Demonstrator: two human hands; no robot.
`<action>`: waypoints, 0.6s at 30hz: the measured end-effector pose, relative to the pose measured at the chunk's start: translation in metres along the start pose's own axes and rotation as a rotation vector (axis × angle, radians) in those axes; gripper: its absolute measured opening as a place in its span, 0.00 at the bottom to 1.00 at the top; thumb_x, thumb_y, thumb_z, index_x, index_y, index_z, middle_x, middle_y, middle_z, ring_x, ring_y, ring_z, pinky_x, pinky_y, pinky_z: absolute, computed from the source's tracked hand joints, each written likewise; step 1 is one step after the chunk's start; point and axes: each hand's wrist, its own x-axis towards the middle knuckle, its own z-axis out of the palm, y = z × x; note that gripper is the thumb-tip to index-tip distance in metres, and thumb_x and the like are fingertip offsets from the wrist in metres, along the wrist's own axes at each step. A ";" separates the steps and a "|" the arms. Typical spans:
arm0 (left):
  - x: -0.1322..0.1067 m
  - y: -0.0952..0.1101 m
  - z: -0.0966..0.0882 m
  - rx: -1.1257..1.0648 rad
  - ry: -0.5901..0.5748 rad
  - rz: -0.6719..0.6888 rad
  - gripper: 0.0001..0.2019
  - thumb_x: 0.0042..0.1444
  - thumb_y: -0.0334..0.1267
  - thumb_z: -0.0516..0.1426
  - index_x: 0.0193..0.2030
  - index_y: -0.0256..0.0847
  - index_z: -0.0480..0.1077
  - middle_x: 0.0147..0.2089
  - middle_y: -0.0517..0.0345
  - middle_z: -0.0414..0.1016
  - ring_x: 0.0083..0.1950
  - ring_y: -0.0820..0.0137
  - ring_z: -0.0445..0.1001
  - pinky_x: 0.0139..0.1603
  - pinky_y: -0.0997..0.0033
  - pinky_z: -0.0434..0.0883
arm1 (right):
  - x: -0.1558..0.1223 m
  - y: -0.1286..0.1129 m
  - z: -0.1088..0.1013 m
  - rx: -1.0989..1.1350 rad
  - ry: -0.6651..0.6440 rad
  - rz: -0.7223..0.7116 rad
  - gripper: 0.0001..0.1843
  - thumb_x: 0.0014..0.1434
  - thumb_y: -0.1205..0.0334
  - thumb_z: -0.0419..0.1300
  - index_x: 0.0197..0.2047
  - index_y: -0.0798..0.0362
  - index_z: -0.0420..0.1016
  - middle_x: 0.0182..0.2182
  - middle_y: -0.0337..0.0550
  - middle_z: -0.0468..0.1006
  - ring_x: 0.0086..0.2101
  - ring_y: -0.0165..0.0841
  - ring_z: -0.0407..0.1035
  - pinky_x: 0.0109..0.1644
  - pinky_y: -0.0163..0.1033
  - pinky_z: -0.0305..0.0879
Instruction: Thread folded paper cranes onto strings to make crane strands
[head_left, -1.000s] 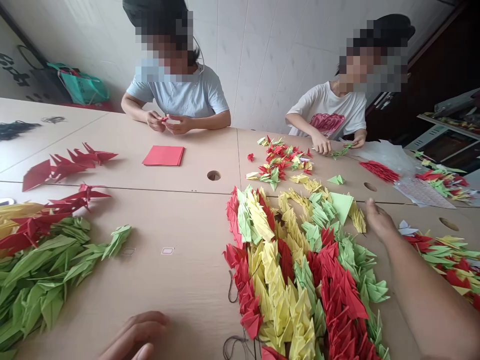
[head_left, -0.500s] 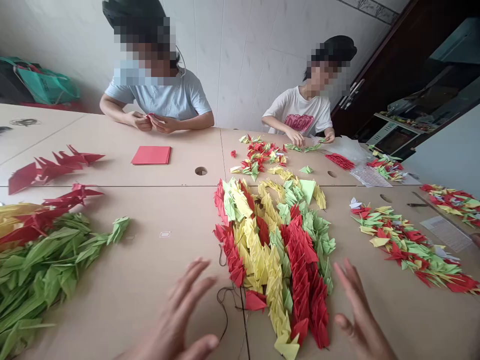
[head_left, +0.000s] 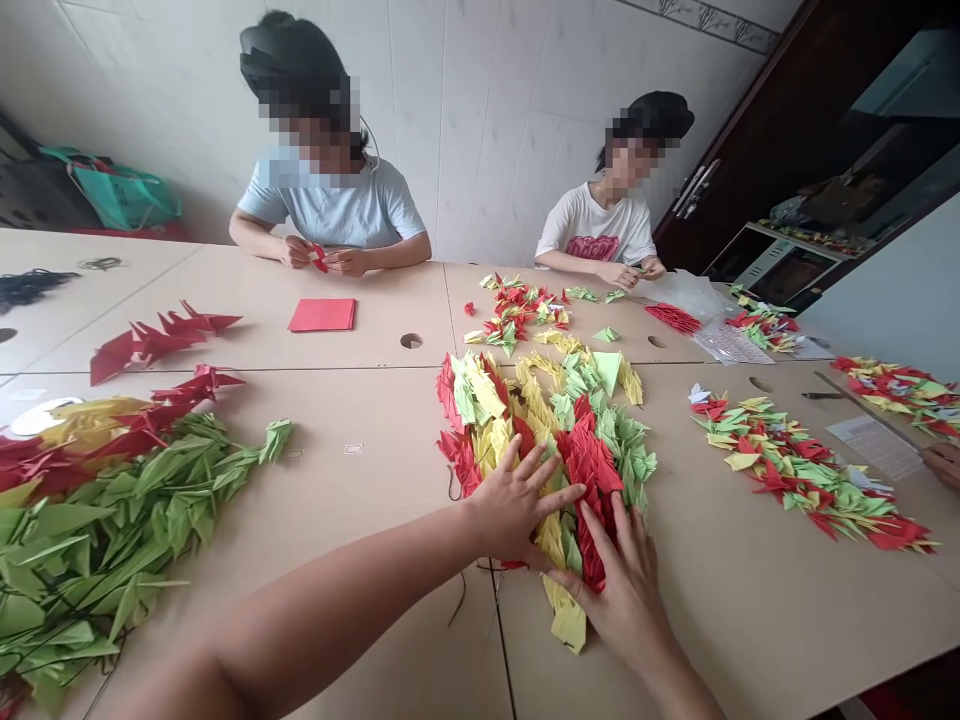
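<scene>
Strings of folded paper cranes in red, yellow and green lie side by side on the table in front of me. My left hand rests on the yellow and red strings with its fingers spread. Beside it, my right hand lies over the lower red strings, fingers stretched out, its thumb close to my left thumb. Both hands cover part of the strings. A yellow crane end pokes out below them. Dark thread ends trail on the tabletop at the left of the bundle.
Green crane strings and red cranes lie at the left. A red paper stack sits near a person in blue. Another person handles small cranes. Mixed crane strings lie at the right.
Both hands have come forward and inward from either side of the bundle and now lie on it. The view has shifted slightly. The person in blue holds the red paper more unfolded.
</scene>
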 end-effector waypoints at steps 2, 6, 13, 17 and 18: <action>0.005 0.001 0.006 -0.031 -0.029 -0.020 0.45 0.49 0.68 0.44 0.68 0.49 0.38 0.70 0.42 0.40 0.69 0.45 0.38 0.62 0.37 0.33 | 0.002 0.006 0.004 -0.024 -0.002 -0.017 0.43 0.55 0.38 0.52 0.68 0.41 0.37 0.67 0.50 0.34 0.62 0.59 0.39 0.53 0.66 0.56; 0.017 0.005 0.016 -0.075 -0.030 -0.069 0.44 0.49 0.69 0.42 0.68 0.50 0.38 0.70 0.42 0.40 0.69 0.44 0.39 0.62 0.36 0.35 | 0.005 0.022 0.008 -0.032 0.015 -0.072 0.41 0.57 0.41 0.51 0.68 0.42 0.37 0.67 0.50 0.35 0.62 0.58 0.41 0.53 0.64 0.57; 0.035 0.014 0.011 -0.131 -0.079 -0.103 0.45 0.48 0.69 0.44 0.68 0.50 0.37 0.71 0.43 0.38 0.69 0.44 0.36 0.62 0.35 0.30 | 0.013 0.046 0.004 0.014 -0.008 -0.105 0.36 0.62 0.46 0.47 0.68 0.40 0.34 0.67 0.48 0.38 0.63 0.54 0.42 0.54 0.64 0.55; 0.046 0.006 -0.017 -0.222 -0.137 -0.164 0.41 0.53 0.63 0.44 0.69 0.48 0.35 0.71 0.43 0.35 0.69 0.44 0.35 0.63 0.36 0.38 | 0.015 0.052 0.005 0.022 -0.025 -0.115 0.36 0.62 0.47 0.47 0.68 0.39 0.35 0.67 0.47 0.37 0.63 0.54 0.42 0.55 0.64 0.54; 0.050 -0.001 -0.024 -0.230 -0.121 -0.205 0.38 0.56 0.59 0.44 0.69 0.46 0.35 0.71 0.43 0.36 0.69 0.46 0.38 0.63 0.38 0.43 | 0.015 0.053 0.004 0.014 -0.029 -0.116 0.36 0.61 0.46 0.47 0.68 0.39 0.35 0.67 0.47 0.37 0.62 0.54 0.43 0.55 0.65 0.54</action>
